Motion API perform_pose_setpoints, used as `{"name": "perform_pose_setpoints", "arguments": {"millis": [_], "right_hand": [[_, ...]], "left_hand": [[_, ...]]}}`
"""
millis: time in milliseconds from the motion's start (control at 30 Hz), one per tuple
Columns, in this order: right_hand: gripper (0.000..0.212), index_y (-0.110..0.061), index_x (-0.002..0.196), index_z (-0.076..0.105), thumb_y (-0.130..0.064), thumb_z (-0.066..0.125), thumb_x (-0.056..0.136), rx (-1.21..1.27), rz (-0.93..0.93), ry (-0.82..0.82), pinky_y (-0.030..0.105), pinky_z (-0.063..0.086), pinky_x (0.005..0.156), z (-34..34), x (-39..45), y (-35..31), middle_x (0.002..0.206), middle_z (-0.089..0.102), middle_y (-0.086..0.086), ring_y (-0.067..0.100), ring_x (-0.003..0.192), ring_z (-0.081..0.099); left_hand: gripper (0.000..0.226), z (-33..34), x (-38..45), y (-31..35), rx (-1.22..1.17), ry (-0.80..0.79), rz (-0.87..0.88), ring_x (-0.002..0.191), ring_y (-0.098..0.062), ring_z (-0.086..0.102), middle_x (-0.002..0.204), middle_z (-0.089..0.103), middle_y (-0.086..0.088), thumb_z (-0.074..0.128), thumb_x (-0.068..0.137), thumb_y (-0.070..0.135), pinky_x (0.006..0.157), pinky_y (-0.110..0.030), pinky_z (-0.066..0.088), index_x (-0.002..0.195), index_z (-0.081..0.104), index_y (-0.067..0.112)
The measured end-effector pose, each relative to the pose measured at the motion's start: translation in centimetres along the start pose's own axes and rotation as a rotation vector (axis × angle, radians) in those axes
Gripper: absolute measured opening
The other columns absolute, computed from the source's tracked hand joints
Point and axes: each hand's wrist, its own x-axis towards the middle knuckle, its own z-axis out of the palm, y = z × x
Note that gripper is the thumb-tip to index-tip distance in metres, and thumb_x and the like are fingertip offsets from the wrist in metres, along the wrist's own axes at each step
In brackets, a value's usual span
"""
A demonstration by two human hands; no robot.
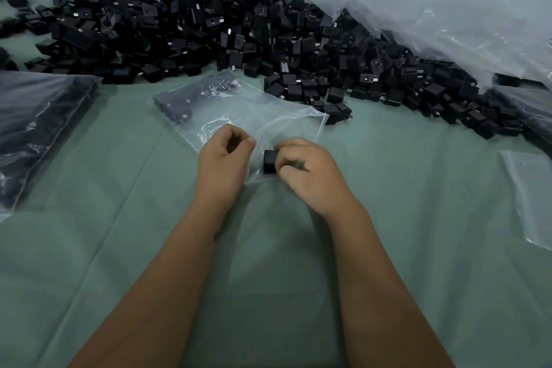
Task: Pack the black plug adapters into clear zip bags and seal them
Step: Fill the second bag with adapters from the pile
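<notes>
A clear zip bag (239,107) lies on the green cloth in front of me, its mouth toward me and several black adapters at its far end. My left hand (224,158) pinches the near edge of the bag's mouth with curled fingers. My right hand (301,170) grips one black plug adapter (270,161) right at the bag's opening. A large heap of loose black adapters (209,24) spreads across the far side of the table.
A filled clear bag (38,128) of adapters lies at the left. An empty zip bag (528,194) lies at the right edge. A big crumpled plastic sheet (448,24) rises at the back right. The green cloth (268,248) covers the table.
</notes>
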Motion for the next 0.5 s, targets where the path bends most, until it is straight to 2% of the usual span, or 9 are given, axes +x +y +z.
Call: {"name": "perform_pose_setpoints", "arguments": {"millis": [33,100,200,267,333,400,500], "right_hand": [[0.015,-0.015,0.067,0.065,-0.017,0.050,0.068,-0.040,-0.014,-0.005,0.036,0.048,0.077,0.24,-0.02,-0.02,0.095,0.063,0.000,0.016,0.092,0.056],[0.024,-0.015,0.079,0.072,-0.016,0.049,0.072,-0.082,-0.040,0.013,0.034,0.046,0.083,0.72,0.05,0.00,0.104,0.064,0.000,0.014,0.100,0.053],[0.032,-0.023,0.105,0.073,-0.012,0.055,0.081,-0.103,-0.017,-0.046,0.033,0.041,0.102,1.03,0.15,0.23,0.138,0.049,0.005,0.020,0.126,0.045],[0.033,-0.028,0.108,0.073,-0.013,0.056,0.083,-0.108,0.021,-0.043,0.036,0.037,0.107,0.85,0.13,0.20,0.146,0.040,0.004,0.019,0.134,0.038],[0.030,-0.025,0.102,0.074,-0.018,0.053,0.082,-0.163,0.032,0.008,0.037,0.040,0.103,0.54,0.06,0.06,0.134,0.051,0.002,0.018,0.126,0.044],[0.028,-0.021,0.099,0.074,-0.018,0.052,0.083,-0.249,0.026,0.024,0.038,0.045,0.092,0.37,0.11,-0.12,0.113,0.060,-0.001,0.019,0.108,0.053],[0.028,-0.018,0.107,0.072,-0.014,0.055,0.085,-0.322,-0.029,0.006,0.037,0.045,0.086,0.69,0.16,-0.59,0.104,0.063,0.001,0.022,0.100,0.054]], "left_hand": [[0.009,-0.01,-0.05,0.13,-0.002,0.009,0.007,0.066,-0.009,0.048,0.073,0.056,0.000,0.062,0.087,0.013,0.060,-0.016,0.041,0.081,0.061,0.006],[0.010,0.02,-0.24,0.38,-0.012,0.030,0.033,0.065,-0.008,0.047,0.070,0.055,0.003,0.061,0.088,0.011,0.061,-0.016,0.041,0.079,0.059,0.006],[0.014,-0.01,-0.59,0.74,0.001,0.039,0.093,0.061,-0.004,0.046,0.065,0.053,0.013,0.061,0.088,0.009,0.060,-0.015,0.040,0.075,0.057,0.011],[0.015,0.00,-0.75,0.83,0.016,0.043,0.120,0.061,-0.003,0.046,0.065,0.053,0.014,0.061,0.088,0.009,0.061,-0.014,0.039,0.074,0.057,0.013],[0.015,0.02,-0.83,0.85,0.026,0.060,0.128,0.061,-0.003,0.046,0.067,0.053,0.014,0.062,0.088,0.010,0.061,-0.015,0.038,0.074,0.057,0.014],[0.013,0.04,-0.86,0.78,0.041,0.073,0.153,0.064,-0.002,0.048,0.069,0.055,0.012,0.062,0.087,0.010,0.063,-0.015,0.039,0.075,0.058,0.013],[0.010,0.04,-1.04,0.59,0.116,0.056,0.269,0.073,-0.002,0.053,0.074,0.058,0.011,0.061,0.085,0.016,0.069,-0.019,0.042,0.077,0.059,0.013]]}}
